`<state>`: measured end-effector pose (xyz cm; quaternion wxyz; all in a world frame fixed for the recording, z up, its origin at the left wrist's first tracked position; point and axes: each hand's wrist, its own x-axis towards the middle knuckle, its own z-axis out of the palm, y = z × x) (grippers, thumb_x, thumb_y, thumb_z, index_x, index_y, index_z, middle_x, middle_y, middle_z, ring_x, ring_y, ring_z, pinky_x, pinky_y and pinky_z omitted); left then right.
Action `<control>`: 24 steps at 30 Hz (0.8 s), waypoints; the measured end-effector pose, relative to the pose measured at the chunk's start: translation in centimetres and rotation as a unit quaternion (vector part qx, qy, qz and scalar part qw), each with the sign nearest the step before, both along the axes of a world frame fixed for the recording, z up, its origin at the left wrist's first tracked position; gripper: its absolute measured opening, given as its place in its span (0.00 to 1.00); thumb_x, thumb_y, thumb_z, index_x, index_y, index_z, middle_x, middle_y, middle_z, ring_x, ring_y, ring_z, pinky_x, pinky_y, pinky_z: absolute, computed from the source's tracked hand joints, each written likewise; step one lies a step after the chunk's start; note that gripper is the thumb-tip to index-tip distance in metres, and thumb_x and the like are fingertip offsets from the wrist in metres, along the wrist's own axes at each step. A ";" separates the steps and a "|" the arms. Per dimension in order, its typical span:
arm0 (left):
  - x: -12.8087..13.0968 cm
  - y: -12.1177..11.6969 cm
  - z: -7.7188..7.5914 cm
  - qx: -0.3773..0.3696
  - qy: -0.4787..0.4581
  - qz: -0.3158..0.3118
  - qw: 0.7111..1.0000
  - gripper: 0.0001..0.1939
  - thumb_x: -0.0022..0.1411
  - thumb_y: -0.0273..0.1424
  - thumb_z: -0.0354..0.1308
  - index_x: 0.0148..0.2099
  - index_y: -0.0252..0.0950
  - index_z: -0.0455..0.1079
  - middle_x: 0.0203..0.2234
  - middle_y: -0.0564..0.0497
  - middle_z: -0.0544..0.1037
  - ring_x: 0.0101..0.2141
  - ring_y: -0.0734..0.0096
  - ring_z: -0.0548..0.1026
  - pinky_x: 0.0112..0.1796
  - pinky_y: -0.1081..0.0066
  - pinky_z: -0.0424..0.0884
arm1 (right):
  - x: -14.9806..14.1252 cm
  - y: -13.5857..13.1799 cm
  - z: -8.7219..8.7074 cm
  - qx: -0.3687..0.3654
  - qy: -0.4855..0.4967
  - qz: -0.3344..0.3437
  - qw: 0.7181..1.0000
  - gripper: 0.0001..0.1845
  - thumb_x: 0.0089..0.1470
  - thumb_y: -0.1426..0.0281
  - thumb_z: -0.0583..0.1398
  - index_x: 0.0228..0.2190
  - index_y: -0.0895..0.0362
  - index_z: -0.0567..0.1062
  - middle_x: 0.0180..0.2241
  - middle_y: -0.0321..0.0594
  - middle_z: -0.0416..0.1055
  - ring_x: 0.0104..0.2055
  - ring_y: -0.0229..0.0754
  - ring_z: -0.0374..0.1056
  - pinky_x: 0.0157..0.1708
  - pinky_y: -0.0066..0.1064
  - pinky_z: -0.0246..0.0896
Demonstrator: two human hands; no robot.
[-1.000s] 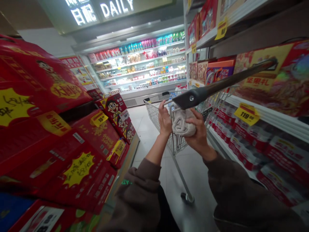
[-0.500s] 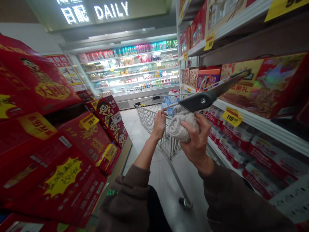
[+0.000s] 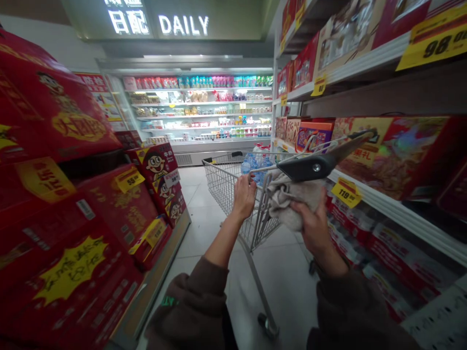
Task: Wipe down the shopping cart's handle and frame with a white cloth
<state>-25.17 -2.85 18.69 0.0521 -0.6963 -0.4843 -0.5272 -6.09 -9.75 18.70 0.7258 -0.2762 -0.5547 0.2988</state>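
Note:
A wire shopping cart point(image 3: 222, 182) stands in the aisle ahead of me, tilted in view, with water bottles point(image 3: 253, 163) inside. My left hand point(image 3: 243, 195) is closed round the cart's upper rim near the handle's left end. My right hand point(image 3: 312, 221) grips a bunched grey cloth point(image 3: 292, 197) and presses it under the dark cart handle point(image 3: 317, 163), which runs up to the right.
Stacked red gift boxes point(image 3: 73, 194) with yellow price tags line the left. Shelves point(image 3: 383, 194) of boxed goods with price labels run along the right. A lit refrigerated case point(image 3: 204, 112) closes the aisle's far end under a "DAILY" sign. Pale floor tiles point(image 3: 288, 277) lie between.
The view has swung right and levelled. My right hand with the cloth slid right along the handle and dropped a little below it; my left hand kept its hold on the cart.

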 end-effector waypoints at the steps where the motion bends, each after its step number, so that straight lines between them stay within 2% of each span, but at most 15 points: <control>1: 0.1 -0.1 0.0 0.002 0.001 -0.001 1.000 0.22 0.74 0.43 0.33 0.54 0.39 0.62 0.46 0.46 0.72 0.49 0.62 0.67 0.52 0.61 0.62 | -0.1 0.8 0.1 -0.005 0.007 -0.010 1.000 0.36 0.51 0.64 0.65 0.59 0.46 0.58 0.53 0.39 0.68 0.52 0.44 0.68 0.55 0.43 0.64; 4: 0.2 -0.4 0.0 0.011 -0.002 -0.005 1.000 0.23 0.74 0.45 0.32 0.54 0.39 0.62 0.46 0.46 0.72 0.48 0.63 0.67 0.52 0.61 0.62 | -0.8 1.8 0.3 -0.002 -0.035 -0.022 0.999 0.32 0.51 0.65 0.64 0.56 0.45 0.62 0.53 0.37 0.68 0.53 0.43 0.66 0.58 0.44 0.59; 7: 0.3 -0.3 -0.2 0.013 -0.006 0.002 1.000 0.24 0.74 0.46 0.32 0.55 0.40 0.62 0.44 0.46 0.72 0.47 0.62 0.67 0.52 0.60 0.63 | -2.0 1.6 0.4 -0.011 -0.082 0.018 0.996 0.19 0.53 0.66 0.61 0.48 0.48 0.69 0.49 0.36 0.70 0.51 0.43 0.67 0.58 0.43 0.59; 9: 0.3 -0.2 -0.4 0.014 -0.007 0.008 1.000 0.24 0.74 0.46 0.32 0.55 0.39 0.62 0.44 0.46 0.72 0.48 0.62 0.68 0.52 0.60 0.63 | -2.9 1.4 0.4 -0.020 -0.062 0.037 0.997 0.17 0.54 0.63 0.61 0.47 0.49 0.69 0.46 0.36 0.71 0.48 0.42 0.68 0.54 0.40 0.62; 11: 0.2 -0.1 -0.4 0.019 -0.005 0.008 1.000 0.24 0.74 0.46 0.32 0.55 0.39 0.62 0.44 0.46 0.72 0.48 0.62 0.68 0.52 0.60 0.62 | -3.3 1.4 0.3 -0.043 -0.016 0.018 0.999 0.24 0.49 0.60 0.66 0.46 0.50 0.67 0.41 0.34 0.72 0.42 0.40 0.69 0.47 0.37 0.65; 13: 0.1 -0.1 -0.4 0.023 0.001 0.004 1.000 0.24 0.74 0.45 0.32 0.55 0.39 0.62 0.44 0.46 0.73 0.47 0.62 0.68 0.52 0.59 0.62 | -3.0 1.3 0.2 -0.078 0.024 -0.010 0.997 0.35 0.37 0.61 0.73 0.45 0.50 0.66 0.38 0.32 0.72 0.38 0.39 0.69 0.42 0.34 0.67; 15: 0.0 -0.2 -0.3 0.023 0.010 0.000 1.000 0.24 0.74 0.46 0.32 0.55 0.38 0.62 0.44 0.45 0.73 0.48 0.62 0.68 0.53 0.59 0.62 | -1.6 0.9 0.0 -0.112 0.047 0.013 0.993 0.39 0.32 0.64 0.76 0.46 0.50 0.66 0.38 0.32 0.73 0.38 0.39 0.70 0.42 0.34 0.68; 17: 0.1 -0.2 -0.3 0.020 0.015 0.000 1.000 0.24 0.74 0.45 0.32 0.56 0.39 0.62 0.44 0.46 0.73 0.48 0.63 0.69 0.53 0.59 0.62 | 0.2 0.2 -0.3 -0.127 0.070 0.082 0.986 0.38 0.35 0.65 0.74 0.48 0.49 0.67 0.41 0.33 0.74 0.40 0.40 0.72 0.43 0.34 0.69; 20: 0.3 0.0 -0.5 0.026 0.007 0.008 1.000 0.23 0.74 0.44 0.32 0.56 0.39 0.61 0.45 0.46 0.73 0.48 0.63 0.69 0.53 0.59 0.62 | 1.9 0.0 -0.6 -0.107 0.104 0.167 0.975 0.33 0.40 0.61 0.71 0.49 0.48 0.69 0.44 0.36 0.75 0.43 0.44 0.73 0.43 0.36 0.71; 22: 0.4 0.3 -0.8 0.033 -0.003 0.017 0.999 0.22 0.74 0.43 0.32 0.57 0.39 0.61 0.46 0.45 0.73 0.49 0.63 0.68 0.54 0.59 0.62 | 1.4 0.8 -0.7 -0.093 0.093 0.181 0.975 0.33 0.41 0.57 0.70 0.49 0.50 0.71 0.44 0.38 0.76 0.44 0.47 0.73 0.44 0.38 0.71; 24: 0.5 0.5 -1.0 0.033 -0.005 0.024 0.999 0.22 0.74 0.43 0.33 0.57 0.40 0.61 0.47 0.45 0.72 0.49 0.63 0.68 0.53 0.59 0.62 | -0.2 1.9 -0.7 -0.076 0.072 0.137 0.985 0.36 0.41 0.55 0.70 0.52 0.51 0.69 0.45 0.39 0.76 0.47 0.47 0.73 0.48 0.41 0.69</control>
